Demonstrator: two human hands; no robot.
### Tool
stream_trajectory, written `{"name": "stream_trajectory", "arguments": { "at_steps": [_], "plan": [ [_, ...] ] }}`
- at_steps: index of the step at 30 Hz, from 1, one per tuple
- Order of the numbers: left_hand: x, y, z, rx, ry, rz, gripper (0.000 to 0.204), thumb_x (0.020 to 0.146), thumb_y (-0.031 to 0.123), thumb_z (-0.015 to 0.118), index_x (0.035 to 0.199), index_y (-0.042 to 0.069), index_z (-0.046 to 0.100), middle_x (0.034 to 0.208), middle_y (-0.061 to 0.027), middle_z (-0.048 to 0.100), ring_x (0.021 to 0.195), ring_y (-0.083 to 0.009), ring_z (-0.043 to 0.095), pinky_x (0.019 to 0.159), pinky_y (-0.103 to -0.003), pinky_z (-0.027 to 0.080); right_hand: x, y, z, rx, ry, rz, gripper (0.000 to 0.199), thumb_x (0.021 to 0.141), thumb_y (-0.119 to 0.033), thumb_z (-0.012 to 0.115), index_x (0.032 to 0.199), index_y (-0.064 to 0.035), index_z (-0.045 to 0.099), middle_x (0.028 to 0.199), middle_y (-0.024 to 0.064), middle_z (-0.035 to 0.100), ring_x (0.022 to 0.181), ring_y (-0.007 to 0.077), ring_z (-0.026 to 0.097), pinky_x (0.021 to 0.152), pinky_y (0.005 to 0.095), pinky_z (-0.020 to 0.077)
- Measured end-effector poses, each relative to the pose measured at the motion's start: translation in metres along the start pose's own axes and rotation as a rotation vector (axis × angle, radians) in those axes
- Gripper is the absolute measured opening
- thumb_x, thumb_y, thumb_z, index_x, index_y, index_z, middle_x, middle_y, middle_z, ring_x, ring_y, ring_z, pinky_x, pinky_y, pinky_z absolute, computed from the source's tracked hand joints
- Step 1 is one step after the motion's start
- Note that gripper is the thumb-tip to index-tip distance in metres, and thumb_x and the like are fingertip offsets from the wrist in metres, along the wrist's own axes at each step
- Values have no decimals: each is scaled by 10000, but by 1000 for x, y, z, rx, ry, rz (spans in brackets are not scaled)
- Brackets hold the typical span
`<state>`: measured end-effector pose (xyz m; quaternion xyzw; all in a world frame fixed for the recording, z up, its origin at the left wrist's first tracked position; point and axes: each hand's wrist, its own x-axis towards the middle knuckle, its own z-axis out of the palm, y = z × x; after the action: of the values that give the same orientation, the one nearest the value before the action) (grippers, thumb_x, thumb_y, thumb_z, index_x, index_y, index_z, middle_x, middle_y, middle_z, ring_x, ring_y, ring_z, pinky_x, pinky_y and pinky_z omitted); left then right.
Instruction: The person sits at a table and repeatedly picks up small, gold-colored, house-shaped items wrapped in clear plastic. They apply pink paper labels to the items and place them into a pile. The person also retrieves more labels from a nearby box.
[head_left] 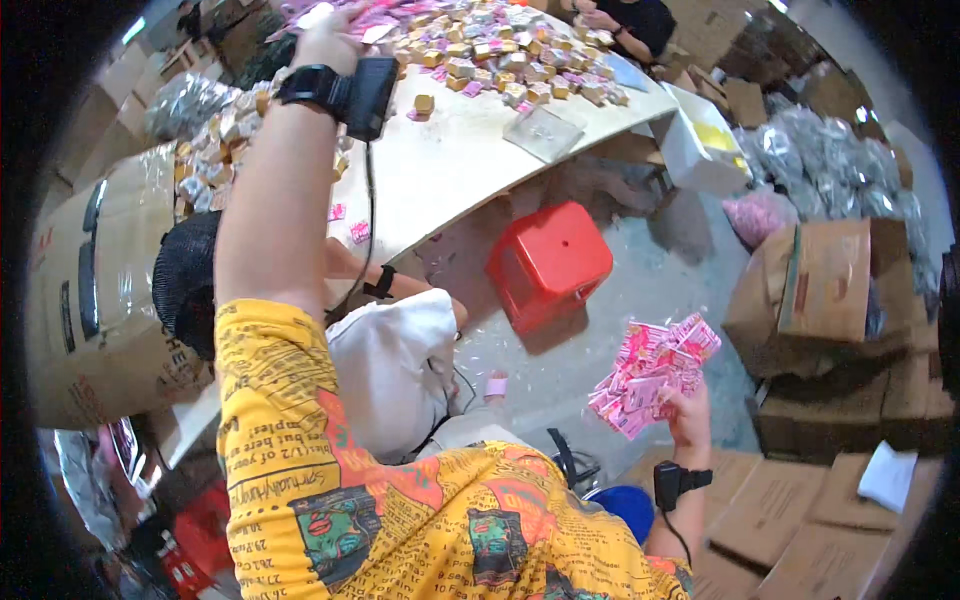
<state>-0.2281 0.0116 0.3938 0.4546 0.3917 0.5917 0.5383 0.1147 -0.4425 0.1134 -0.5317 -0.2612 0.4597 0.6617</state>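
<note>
My left hand (333,38) is stretched across to the far left of the table (430,185), at a heap of pink printed packets (385,18). The top of the picture cuts off part of it, and its fingers are too unclear to read. Out to the right, above the floor, my right hand (688,415) is closed around a fanned bunch of small flat pink packets (650,370). Both wrists carry black strapped devices with cables. Many small gold-and-white boxes (500,60) lie piled on the table, with pink packets among them.
A red stool (550,265) stands beside the table. One person in pale trousers (395,360) sits close at my left; another person (640,25) is across the table. Cardboard boxes (825,290) and clear bags (820,155) fill the right. A white bin (705,145) adjoins the table's corner.
</note>
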Motion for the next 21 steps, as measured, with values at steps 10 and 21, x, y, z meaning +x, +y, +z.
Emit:
{"name": "stream_trajectory", "arguments": {
  "at_steps": [10,21],
  "plan": [
    [68,-153,-55,-481,251,-88,228,801,-49,657,1012,-86,578,934,-158,635,703,-274,668,608,-402,593,152,-47,11,-70,-183,120,437,727,16,662,1152,22,557,1013,83,656,883,184,643,770,320,525],
    [18,-281,-58,-535,654,-269,283,793,72,682,1060,39,595,938,-106,634,816,-269,631,704,-452,511,312,-59,64,-69,-523,196,492,732,33,645,1210,26,525,1109,75,631,988,200,625,881,339,494]
  ]
}}
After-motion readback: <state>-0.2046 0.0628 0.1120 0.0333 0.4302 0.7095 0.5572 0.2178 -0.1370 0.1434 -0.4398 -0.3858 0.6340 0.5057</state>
